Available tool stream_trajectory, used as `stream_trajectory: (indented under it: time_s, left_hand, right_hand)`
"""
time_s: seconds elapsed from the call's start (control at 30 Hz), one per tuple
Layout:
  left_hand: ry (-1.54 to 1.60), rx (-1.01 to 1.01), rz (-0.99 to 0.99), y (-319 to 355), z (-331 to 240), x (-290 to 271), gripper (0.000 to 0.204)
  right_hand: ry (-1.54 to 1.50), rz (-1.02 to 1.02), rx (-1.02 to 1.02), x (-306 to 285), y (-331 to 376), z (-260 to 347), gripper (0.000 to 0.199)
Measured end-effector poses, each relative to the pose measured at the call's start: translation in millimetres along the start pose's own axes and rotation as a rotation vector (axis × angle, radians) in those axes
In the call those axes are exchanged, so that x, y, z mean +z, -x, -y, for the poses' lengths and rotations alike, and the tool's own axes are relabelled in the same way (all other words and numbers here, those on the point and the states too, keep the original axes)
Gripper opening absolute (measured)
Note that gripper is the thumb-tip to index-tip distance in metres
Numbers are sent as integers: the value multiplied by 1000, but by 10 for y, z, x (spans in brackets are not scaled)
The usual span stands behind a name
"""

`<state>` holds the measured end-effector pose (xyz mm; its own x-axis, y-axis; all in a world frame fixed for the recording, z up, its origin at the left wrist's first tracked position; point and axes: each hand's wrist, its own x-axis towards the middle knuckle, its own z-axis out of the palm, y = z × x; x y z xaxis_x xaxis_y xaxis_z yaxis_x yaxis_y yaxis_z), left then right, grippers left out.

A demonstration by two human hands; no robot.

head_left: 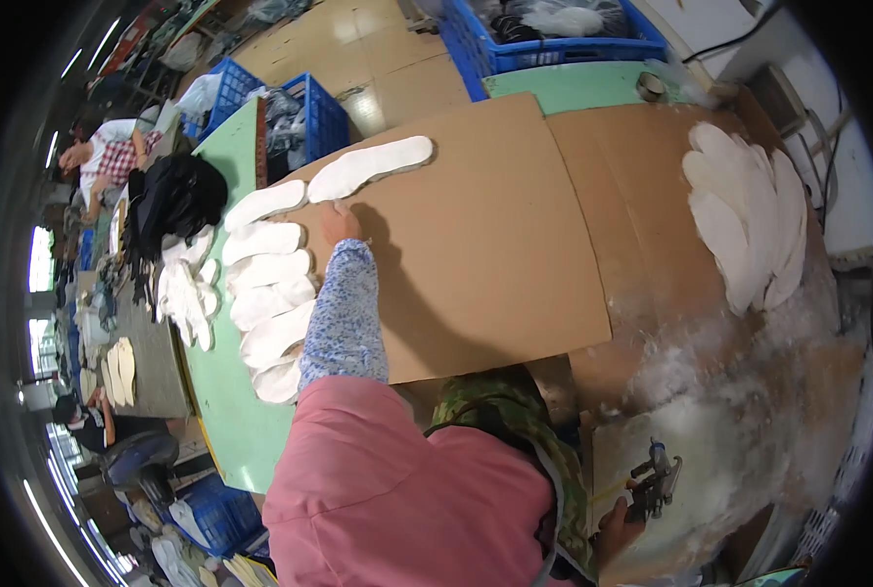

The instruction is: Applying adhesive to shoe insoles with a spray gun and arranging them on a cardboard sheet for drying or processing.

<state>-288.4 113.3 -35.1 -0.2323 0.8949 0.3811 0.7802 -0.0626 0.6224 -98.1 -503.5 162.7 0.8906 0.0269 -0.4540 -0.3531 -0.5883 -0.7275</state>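
Observation:
My left hand (339, 223), its fingers curled together, is at the edge of a white insole (373, 166) at the far side of a cardboard sheet (485, 245). Another white insole (267, 203) lies end to end with it, and several more white insoles (265, 269) lie in a column left of my forearm, partly overlapping. Low on the right, my right hand (618, 531) is closed round the handle of a spray gun (658, 479); part of that hand is hidden by its sleeve and the gun.
A fanned pile of white insoles (750, 215) rests on brown board at the right. White residue coats the board (740, 421) around the gun. Black material (177, 201) and white pieces lie on the green table (219, 391). Blue crates (324, 122) stand beyond; other people work at the left.

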Motion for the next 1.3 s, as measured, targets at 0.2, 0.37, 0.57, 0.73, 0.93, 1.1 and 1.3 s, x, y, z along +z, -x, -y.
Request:
stream_trajectory:
  time_s: [0.2,0.37,0.57,0.73,0.93,1.1,1.3]
  left_hand:
    - [-401,96,282,-193,-91,458,25]
    - [-509,162,392,-252,72,584,40]
    - [-268,372,281,-129,60,300,28]
    - [480,208,756,1021,-1017,322,24]
    - [814,344,1428,2282,-3372,1020,27]
    - [721,1063,942,3184,-5243,2225,36]
    - [39,1407,534,3322,-6284,3343,36]
  right_hand:
    - [4,-94,-24,-5,1,0,33]
    - [26,-215,-54,-47,-78,-551,27]
    - [-42,-172,-17,-28,-25,-301,26]
    - [-30,-232,-57,-35,-55,-477,27]
    - [-94,-272,-9,-102,25,-301,23]
    - [-113,-436,213,-122,260,-120,27]
    - [-11,-467,222,-168,565,-457,14]
